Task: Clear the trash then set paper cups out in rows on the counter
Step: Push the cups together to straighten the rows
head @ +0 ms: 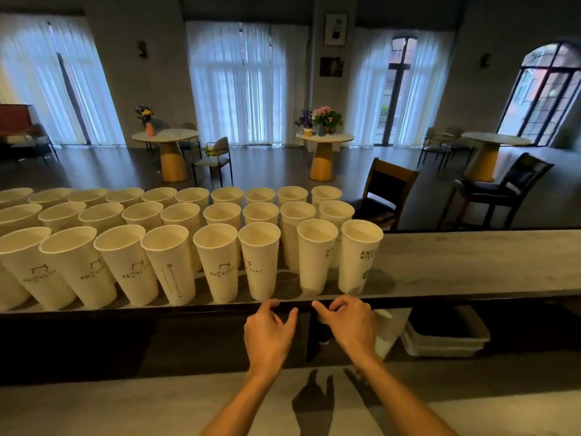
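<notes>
A: Hovering low, both hands sit just under the near edge of the worktop (471, 262). The left hand (271, 333) has its grip loosely curled with nothing in it, fingertips up by the ledge.

B: And the right hand (349, 325)?

A: Same story: grip half-curled, forefinger and thumb apart, pinching nothing I can see. Just beside it, lower down, lies what looks like a stack of spare cups (385, 332) on its side, next to some pale trays (446, 338). My guess is that's the supply, kept within easy reach.

B: So where are the cups themselves?

A: Paper cups (217, 262) stand upright in three rows across the left and middle of the worktop, rims close together, the front row nearest the hands. The rightmost front cup (360, 259) ends the line; bare surface runs on to its right.

B: Room for more, then.

A: I'd say so. No trash shows on the worktop, so that part looks done. There's also a wider gap between two front cups, perhaps worth closing. Beyond, round tables (165, 136) with flowers and a dark chair (388, 190).
</notes>
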Demonstrator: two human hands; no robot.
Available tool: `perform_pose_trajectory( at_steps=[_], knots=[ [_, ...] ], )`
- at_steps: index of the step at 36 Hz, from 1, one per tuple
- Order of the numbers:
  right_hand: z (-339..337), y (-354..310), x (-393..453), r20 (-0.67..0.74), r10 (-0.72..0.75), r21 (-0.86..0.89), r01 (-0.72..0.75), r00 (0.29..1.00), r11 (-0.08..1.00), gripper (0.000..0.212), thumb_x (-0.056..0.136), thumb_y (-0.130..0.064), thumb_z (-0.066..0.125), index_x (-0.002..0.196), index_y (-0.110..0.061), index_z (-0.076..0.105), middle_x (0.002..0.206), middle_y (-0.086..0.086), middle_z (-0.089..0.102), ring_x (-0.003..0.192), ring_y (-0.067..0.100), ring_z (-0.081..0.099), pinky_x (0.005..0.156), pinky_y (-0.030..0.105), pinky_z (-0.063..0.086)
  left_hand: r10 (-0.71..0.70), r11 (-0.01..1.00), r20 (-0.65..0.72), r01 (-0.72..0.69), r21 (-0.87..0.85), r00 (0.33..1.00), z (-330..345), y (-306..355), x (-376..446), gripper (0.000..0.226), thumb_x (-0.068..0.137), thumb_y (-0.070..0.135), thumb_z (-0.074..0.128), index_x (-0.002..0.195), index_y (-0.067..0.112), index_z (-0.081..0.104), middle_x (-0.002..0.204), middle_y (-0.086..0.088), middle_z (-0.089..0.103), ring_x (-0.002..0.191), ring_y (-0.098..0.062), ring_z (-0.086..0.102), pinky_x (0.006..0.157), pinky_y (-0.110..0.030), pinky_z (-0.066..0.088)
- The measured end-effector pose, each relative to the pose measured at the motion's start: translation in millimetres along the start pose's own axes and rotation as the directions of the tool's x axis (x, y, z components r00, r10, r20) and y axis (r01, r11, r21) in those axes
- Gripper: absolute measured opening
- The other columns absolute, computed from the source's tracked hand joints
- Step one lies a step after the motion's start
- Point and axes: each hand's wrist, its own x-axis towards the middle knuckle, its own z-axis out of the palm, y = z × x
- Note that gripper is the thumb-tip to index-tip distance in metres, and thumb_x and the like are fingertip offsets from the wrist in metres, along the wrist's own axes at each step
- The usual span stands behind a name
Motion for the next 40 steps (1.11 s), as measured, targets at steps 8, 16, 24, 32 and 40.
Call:
perform_pose_trajectory(
  at_steps=[8,16,24,32,40],
  knots=[
    [-31,42,27,-0.066,0.076,0.092,-0.070,0.995,0.993,0.058,0.064,-0.062,0.082,0.091,-0.022,0.049,0.087,-0.006,0.060,0.076,0.008,0.057,0.057,0.021,0.042,-0.063,0.997,0.084,0.058,0.059,0.994,47,28,19,0.102,0.070,0.065,0.080,0.149,0.015,0.041,0.108,-0.003,0.073,0.103,-0.018,0.071,0.090,-0.043,0.060],
    [-34,51,61,0.044,0.059,0.104,-0.063,0.997,0.993,0.104,0.059,-0.065,0.083,0.143,-0.020,0.042,0.137,0.003,0.053,0.123,0.022,0.054,0.095,0.041,0.052,-0.064,0.995,0.090,0.057,0.077,0.994,64,47,44,0.094,0.068,0.054,0.088,0.143,0.015,0.045,0.137,-0.010,0.063,0.130,-0.029,0.058,0.101,-0.046,0.052],
    [-15,45,78,0.113,-0.034,0.172,0.014,0.993,0.985,0.081,0.061,-0.063,0.081,0.129,-0.028,0.053,0.126,0.000,0.065,0.116,0.021,0.062,0.089,0.044,0.058,-0.011,0.995,0.089,0.002,0.097,0.996,67,35,58,0.064,0.073,0.046,0.086,0.126,0.018,0.062,0.120,-0.004,0.073,0.114,-0.021,0.068,0.090,-0.037,0.058],
    [0,32,75,0.104,-0.047,0.191,0.026,0.993,0.981,0.075,0.064,-0.053,0.085,0.127,-0.027,0.056,0.123,-0.001,0.067,0.114,0.020,0.064,0.089,0.043,0.057,-0.062,0.995,0.065,0.057,0.085,0.996,60,27,56,0.054,0.075,0.043,0.085,0.118,0.021,0.063,0.113,0.002,0.072,0.108,-0.016,0.069,0.089,-0.036,0.060],
    [5,32,77,0.098,-0.048,0.199,0.028,0.994,0.980,0.072,0.063,-0.048,0.088,0.124,-0.027,0.056,0.122,0.000,0.067,0.113,0.021,0.064,0.089,0.041,0.057,-0.086,0.993,0.072,0.081,0.081,0.994,59,27,56,0.052,0.076,0.041,0.085,0.119,0.024,0.061,0.116,0.003,0.071,0.110,-0.012,0.068,0.088,-0.027,0.056]
  ],
)
